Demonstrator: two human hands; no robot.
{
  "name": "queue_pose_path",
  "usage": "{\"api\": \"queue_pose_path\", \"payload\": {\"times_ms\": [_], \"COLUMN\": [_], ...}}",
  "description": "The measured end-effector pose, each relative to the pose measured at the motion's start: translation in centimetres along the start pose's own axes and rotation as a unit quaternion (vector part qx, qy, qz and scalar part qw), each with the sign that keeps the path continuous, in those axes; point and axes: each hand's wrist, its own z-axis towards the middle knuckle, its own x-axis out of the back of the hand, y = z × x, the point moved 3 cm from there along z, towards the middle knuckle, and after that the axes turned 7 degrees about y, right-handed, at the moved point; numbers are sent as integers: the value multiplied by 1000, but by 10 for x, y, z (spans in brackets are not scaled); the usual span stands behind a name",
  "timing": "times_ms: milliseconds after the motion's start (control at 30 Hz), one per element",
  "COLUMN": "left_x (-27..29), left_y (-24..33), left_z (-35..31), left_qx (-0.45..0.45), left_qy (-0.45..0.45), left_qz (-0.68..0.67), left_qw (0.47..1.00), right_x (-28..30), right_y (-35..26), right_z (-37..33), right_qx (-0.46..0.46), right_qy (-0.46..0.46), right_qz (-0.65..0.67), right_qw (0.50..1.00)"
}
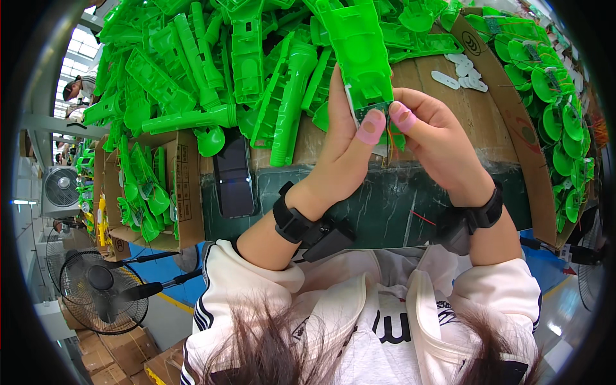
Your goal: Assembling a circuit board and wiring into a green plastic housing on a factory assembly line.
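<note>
Held upright above the table is a green plastic housing [361, 52], a long shallow shell with its hollow side toward me. My left hand [343, 151] grips its lower end, fingers behind it and thumb in front. My right hand [444, 138] is closed at the lower right corner, thumb and fingertips pressed against the edge. Both thumbs wear pinkish finger covers. Between the thumbs a small dark circuit board [377, 108] sits at the housing's bottom end, partly hidden. Thin wires hang below it.
Green plastic parts [212, 70] lie heaped at the far left. A phone [233, 176] rests on the table's dark front strip. White flat pieces [467, 72] lie at right. Cardboard boxes [186, 186] of green parts flank both sides; a fan [99, 282] stands at lower left.
</note>
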Motion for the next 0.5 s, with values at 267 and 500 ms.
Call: {"api": "queue_pose_path", "payload": {"times_ms": [267, 500], "left_x": [4, 4], "left_y": [-4, -9], "left_z": [-2, -6], "left_qx": [41, 97], "left_qy": [-38, 11], "left_qz": [11, -73], "left_qw": [998, 992], "right_x": [3, -2], "right_y": [1, 2], "right_z": [-1, -3], "right_qx": [-92, -49], "right_qy": [-37, 4], "right_qz": [28, 19], "right_qw": [995, 999]}}
